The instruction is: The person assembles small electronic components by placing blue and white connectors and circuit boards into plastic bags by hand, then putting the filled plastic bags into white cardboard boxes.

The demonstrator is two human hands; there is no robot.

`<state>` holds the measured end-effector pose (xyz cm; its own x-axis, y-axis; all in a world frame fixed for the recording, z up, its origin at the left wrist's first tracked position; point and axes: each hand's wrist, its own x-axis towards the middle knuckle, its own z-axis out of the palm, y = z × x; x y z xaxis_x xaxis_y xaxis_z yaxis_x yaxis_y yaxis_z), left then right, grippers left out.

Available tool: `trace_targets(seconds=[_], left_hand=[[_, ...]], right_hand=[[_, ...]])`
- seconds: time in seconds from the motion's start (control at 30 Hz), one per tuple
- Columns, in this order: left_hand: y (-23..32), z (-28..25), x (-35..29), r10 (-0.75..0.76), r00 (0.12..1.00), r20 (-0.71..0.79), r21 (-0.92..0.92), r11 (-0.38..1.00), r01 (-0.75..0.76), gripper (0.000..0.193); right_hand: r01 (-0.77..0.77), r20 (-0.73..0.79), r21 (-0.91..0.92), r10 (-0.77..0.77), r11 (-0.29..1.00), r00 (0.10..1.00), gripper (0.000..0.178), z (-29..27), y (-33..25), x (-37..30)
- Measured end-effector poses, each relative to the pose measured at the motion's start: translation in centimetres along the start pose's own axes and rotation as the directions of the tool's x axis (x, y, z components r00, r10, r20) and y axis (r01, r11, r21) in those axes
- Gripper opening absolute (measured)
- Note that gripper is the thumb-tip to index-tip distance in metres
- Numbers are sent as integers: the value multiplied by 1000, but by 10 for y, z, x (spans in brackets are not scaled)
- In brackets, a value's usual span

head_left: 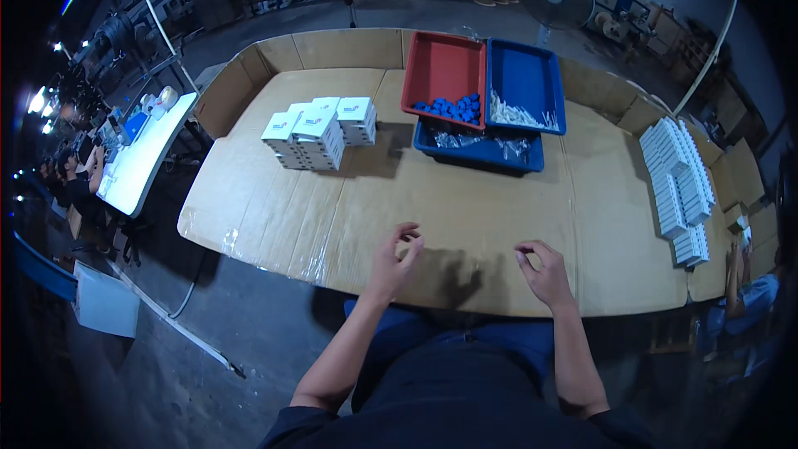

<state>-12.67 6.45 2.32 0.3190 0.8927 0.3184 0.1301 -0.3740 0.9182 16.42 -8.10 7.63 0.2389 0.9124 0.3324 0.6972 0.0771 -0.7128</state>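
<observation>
Two bare hands hover over the near edge of a cardboard-covered table [332, 216]. On the left hand [394, 256] the fingers curl loosely with thumb and forefinger pinched together; whether they grip something tiny cannot be told. The right hand [544, 270] is half curled, holding nothing visible. Bare cardboard lies between both hands and everything else. Farther out on the left stands a cluster of small white boxes [320, 133] with coloured labels. Centre-back, a red tray [445, 62] holding blue caps [453, 107] and a blue tray [525, 75] with pale pieces rest on a lower blue tray [486, 154]. Rows of flat white packs [680, 187] line the right edge.
</observation>
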Motion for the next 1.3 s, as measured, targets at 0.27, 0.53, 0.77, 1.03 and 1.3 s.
trace_targets(seconds=[0.27, 0.53, 0.77, 1.03, 1.3], left_hand=[[-30, -38, 5, -8, 983, -183, 493, 864, 99, 50], [-32, -43, 13, -174, 975, -141, 555, 801, 224, 61], [-31, -42, 24, -203, 977, -73, 591, 780, 206, 68], [-32, -47, 26, -255, 966, -50, 589, 774, 234, 67], [-30, -42, 28, -216, 974, -70, 567, 794, 217, 66]], right_hand=[[277, 112, 45, -281, 960, 953, 14, 50, -47, 202], [183, 399, 111, -213, 977, 892, 28, 179, -92, 414], [201, 590, -88, -111, 976, 800, 60, 301, -99, 490], [118, 770, -107, 7, 987, 637, 70, 341, -94, 512], [48, 276, 636, -285, 770, 918, 33, 305, -86, 495]])
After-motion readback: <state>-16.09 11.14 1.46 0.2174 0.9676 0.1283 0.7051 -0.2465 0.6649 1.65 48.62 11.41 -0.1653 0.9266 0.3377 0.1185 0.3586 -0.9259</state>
